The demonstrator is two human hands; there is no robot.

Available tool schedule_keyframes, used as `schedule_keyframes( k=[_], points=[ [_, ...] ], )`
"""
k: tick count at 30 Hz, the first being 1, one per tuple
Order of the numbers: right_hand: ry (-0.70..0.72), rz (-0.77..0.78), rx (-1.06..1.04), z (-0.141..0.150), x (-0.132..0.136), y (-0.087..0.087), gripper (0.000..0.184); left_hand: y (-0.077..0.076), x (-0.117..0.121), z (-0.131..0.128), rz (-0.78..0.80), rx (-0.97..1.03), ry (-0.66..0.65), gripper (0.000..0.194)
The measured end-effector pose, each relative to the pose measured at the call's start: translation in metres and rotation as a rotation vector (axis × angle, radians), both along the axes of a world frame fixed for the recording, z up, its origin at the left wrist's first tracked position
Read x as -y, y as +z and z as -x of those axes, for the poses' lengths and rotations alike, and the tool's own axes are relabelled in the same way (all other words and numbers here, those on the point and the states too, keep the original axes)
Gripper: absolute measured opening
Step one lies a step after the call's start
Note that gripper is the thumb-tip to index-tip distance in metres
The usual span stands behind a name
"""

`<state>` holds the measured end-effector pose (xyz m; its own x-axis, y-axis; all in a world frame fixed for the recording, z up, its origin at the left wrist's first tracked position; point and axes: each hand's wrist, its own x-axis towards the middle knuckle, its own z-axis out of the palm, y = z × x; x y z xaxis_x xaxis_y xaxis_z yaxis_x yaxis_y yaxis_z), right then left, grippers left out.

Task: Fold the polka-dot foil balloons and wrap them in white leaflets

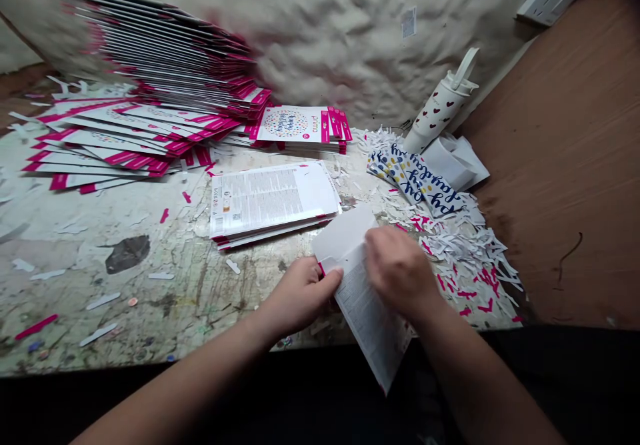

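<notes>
A white printed packet is held tilted over the table's front edge, its pale flap lifted at the top. My left hand grips its left edge, thumb on the printed face. Curled into a fist, my right hand rests at the flap's fold; whatever its fingers pinch is hidden, and it is slightly blurred. Just behind lies a short stack of similar packets, printed backs upward. Several folded foil pieces with blue lettering lie to the right of it.
Tall piles of pink-edged packets stand at the back left. A smaller pile sits by the covered wall. At the right are a white tumbler with hearts and a heap of paper scraps. A brown panel bounds the right side.
</notes>
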<state>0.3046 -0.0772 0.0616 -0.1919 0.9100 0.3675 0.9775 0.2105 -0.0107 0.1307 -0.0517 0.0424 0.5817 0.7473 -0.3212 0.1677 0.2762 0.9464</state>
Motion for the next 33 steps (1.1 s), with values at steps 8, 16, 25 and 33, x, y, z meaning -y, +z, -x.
schedule_keyframes(
  k=[8,16,25,33],
  points=[
    [0.14,0.154,-0.316,0.002,0.014,0.0,0.018,0.004,-0.002,-0.007,0.058,0.023,0.008,0.02],
    [0.13,0.096,0.055,0.031,0.021,0.004,0.016,0.007,0.004,-0.01,-0.078,-0.072,-0.064,0.025],
    [-0.396,-0.103,0.083,-0.041,0.0,0.019,0.018,0.004,0.0,-0.001,0.041,-0.04,0.001,0.02],
    [0.144,0.164,-0.193,0.011,0.018,0.003,0.02,0.008,0.004,-0.009,0.006,-0.003,-0.009,0.027]
  ],
)
